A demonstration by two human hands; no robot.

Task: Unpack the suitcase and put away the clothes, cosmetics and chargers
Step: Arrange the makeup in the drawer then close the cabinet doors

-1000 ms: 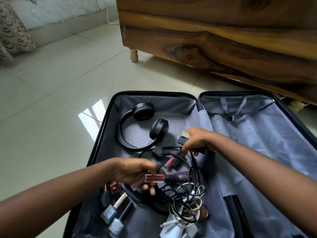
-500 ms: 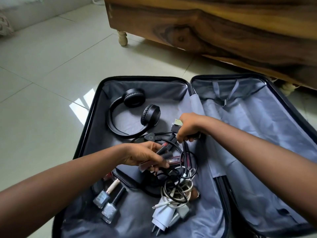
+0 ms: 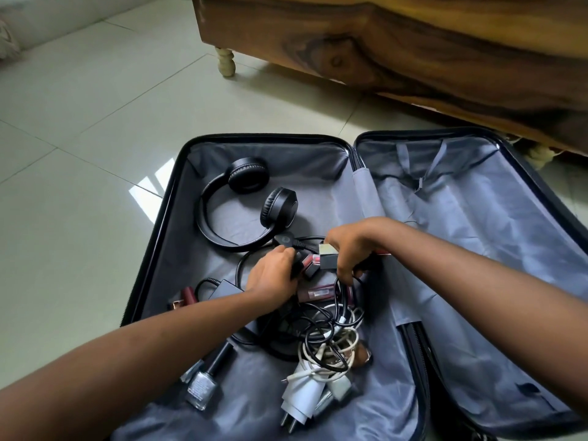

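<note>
An open suitcase (image 3: 152, 249) with grey lining lies on the floor. Its left half holds black headphones (image 3: 222, 211), a tangle of black and white cables (image 3: 331, 338), a white charger plug (image 3: 305, 393), a black adapter (image 3: 224, 288), nail polish bottles (image 3: 203, 386), a dark red lipstick (image 3: 187, 296) and a pink lip gloss tube (image 3: 315, 292). My right hand (image 3: 353, 246) is closed on a bundle of small cosmetics, a dark tube with a pale end (image 3: 327, 254) sticking out. My left hand (image 3: 273, 275) grips a red lip tube (image 3: 310, 264) right beside that bundle.
The suitcase's right half (image 3: 477, 249) shows only grey lining and straps. A wooden bed frame (image 3: 413, 58) with a pale turned leg (image 3: 226, 62) stands just behind the case. Pale floor tiles (image 3: 79, 154) spread to the left.
My left hand has let go of the pink lip gloss tube, which now lies on the cables, and moved up to the red tube beside my right hand. The view tilted down.
</note>
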